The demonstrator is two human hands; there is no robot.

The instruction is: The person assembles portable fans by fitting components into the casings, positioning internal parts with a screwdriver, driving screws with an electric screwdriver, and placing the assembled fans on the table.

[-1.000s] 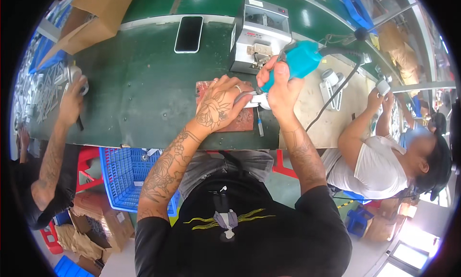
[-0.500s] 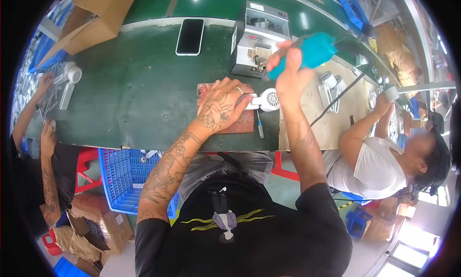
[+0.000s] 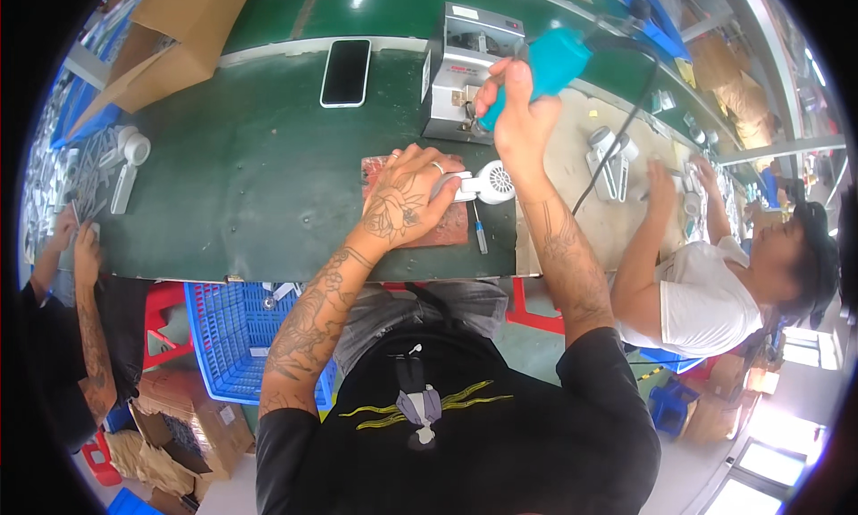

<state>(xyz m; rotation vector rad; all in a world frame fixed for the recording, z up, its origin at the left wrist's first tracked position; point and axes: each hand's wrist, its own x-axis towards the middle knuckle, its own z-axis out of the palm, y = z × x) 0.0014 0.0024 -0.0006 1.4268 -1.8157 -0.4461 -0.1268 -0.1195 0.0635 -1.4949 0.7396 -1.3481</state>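
My left hand (image 3: 404, 198) lies over a white handheld fan (image 3: 496, 183), its fingers curled round the handle. The fan's round slotted head sticks out to the right. Beneath is a worn red board (image 3: 438, 235) on the green tabletop. My right hand (image 3: 525, 122) is wrapped round a teal corded electric screwdriver (image 3: 556, 64). Its lower end is at the front of a grey metal screw feeder (image 3: 451, 113); whether the bit touches it, I cannot tell. A small screwdriver with a blue handle (image 3: 481, 236) lies at the board's right edge.
A phone (image 3: 346, 73) lies at the back. More white fans (image 3: 610, 162) rest on the right; another fan (image 3: 131, 162) lies far left. A black cable (image 3: 617, 135) hangs beside my right forearm. Co-workers' hands are busy on both sides. Below the table edge sits a blue basket (image 3: 234, 336).
My right hand has shifted left and slightly up with the electric screwdriver, closer to the screw feeder. My left hand stays on the fan. The right-hand co-worker's hands have moved left.
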